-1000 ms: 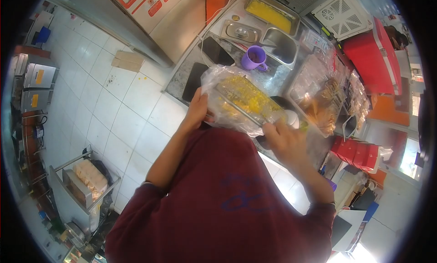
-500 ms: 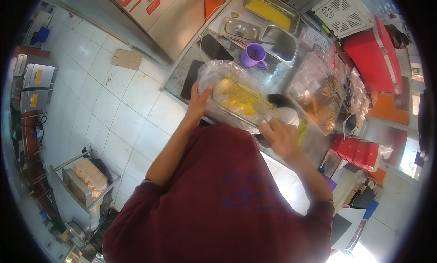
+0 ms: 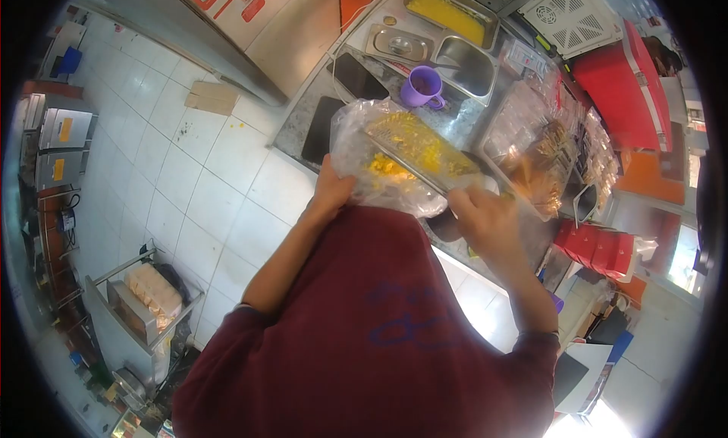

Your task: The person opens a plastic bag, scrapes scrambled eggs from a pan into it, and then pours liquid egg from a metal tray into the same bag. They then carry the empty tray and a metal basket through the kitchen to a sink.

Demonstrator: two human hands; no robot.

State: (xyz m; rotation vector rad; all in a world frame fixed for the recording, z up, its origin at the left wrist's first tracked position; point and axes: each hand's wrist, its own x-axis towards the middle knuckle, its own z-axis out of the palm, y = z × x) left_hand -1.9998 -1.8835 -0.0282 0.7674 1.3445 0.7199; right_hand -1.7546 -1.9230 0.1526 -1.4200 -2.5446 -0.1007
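Spanning both hands' grip: tilted tray [image 3: 413, 146]

Bright yellow corn kernels [image 3: 413, 138] fill a silver rectangular steel tray [image 3: 447, 182] inside a clear crinkled plastic bag [image 3: 356, 146]. A purple plastic mug [image 3: 422, 86] stands on the speckled grey bench [image 3: 297, 127], above white floor tiles [image 3: 189, 172]; the person's sleeve [image 3: 364, 332] is maroon.

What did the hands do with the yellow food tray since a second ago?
The metal tray of yellow food tipped more steeply inside the clear plastic bag, and some yellow food now lies loose in the bag near the left hand. The right hand moved up a little along the tray's end. Both hands kept their hold; the purple cup and the pans behind stayed put.
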